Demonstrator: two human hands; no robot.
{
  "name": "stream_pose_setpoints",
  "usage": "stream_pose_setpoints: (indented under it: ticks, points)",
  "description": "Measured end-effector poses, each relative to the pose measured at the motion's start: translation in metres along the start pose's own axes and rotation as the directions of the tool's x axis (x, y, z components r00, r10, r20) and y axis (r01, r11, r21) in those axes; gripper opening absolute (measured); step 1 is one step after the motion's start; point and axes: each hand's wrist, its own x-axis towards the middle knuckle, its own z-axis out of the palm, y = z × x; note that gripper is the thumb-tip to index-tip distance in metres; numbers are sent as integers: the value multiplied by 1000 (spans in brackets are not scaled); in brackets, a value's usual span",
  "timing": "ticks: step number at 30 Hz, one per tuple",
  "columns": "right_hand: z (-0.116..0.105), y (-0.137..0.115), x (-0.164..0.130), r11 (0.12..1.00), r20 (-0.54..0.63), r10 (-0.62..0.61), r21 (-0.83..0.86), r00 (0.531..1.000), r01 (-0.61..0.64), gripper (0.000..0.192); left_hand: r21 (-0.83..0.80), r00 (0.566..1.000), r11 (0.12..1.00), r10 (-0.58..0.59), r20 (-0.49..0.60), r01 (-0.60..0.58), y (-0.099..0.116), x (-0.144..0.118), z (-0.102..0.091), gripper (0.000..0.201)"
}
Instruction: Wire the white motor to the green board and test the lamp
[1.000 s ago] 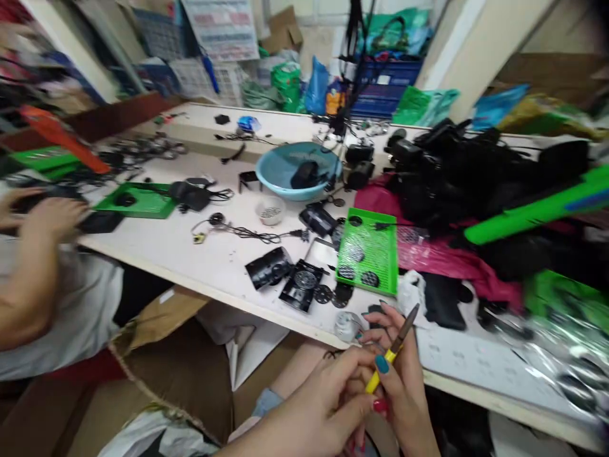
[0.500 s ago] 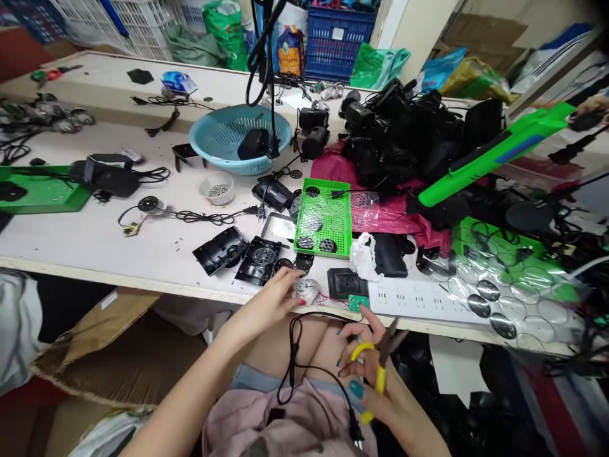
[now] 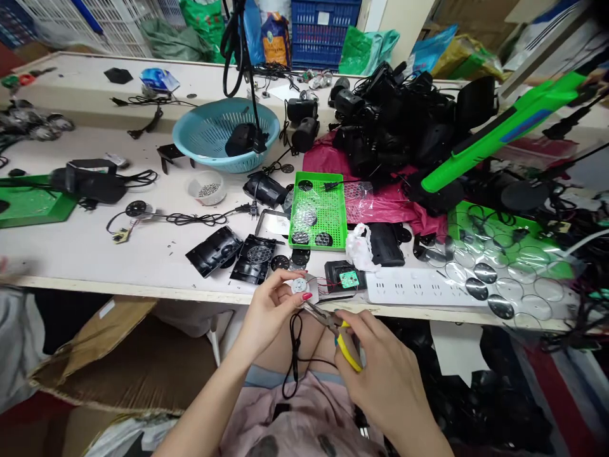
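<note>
My left hand [image 3: 280,301] pinches a small round white part [image 3: 299,285] between thumb and fingers at the table's front edge. Thin red wires run from near it to a small green circuit board [image 3: 349,279], which rests over a black plastic housing piece [image 3: 332,274]. My right hand [image 3: 373,362] is closed around yellow-handled scissors [image 3: 349,352]. Their tips point left and reach just below the white part, close to my left thumb; whether they touch anything there I cannot tell. A black cable [image 3: 295,346] hangs over my lap.
Two black shell halves [image 3: 214,251] lie left of my hands. Behind are a green perforated tray [image 3: 340,212], a blue colander [image 3: 190,136] and a bowl of screws [image 3: 207,189]. A white power strip [image 3: 404,285] and clear discs [image 3: 537,289] sit at right.
The scissors have swung from pointing right to pointing left, and their tips have come to the white part. My left hand has raised that part. The circuit board has shifted up and left.
</note>
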Motion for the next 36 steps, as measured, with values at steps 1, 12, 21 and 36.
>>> stream_pose_setpoints:
  ticks: [1,12,21,36]
  points:
    - [1,0,0,999,-33,-18,-33,999,17,35,-5,1000,1000,3,-15,-3,1,0,0,30]
    - [2,-3,4,980,-89,-86,-185,992,68,33,95,994,994,60,-95,-51,3,-4,1,29]
    - [0,12,6,985,-236,-154,-118,959,129,19,84,994,990,109,9,-109,5,-3,-2,23]
    - [12,11,8,994,-176,-105,-47,979,98,23,94,983,981,177,-59,-171,6,-2,2,22]
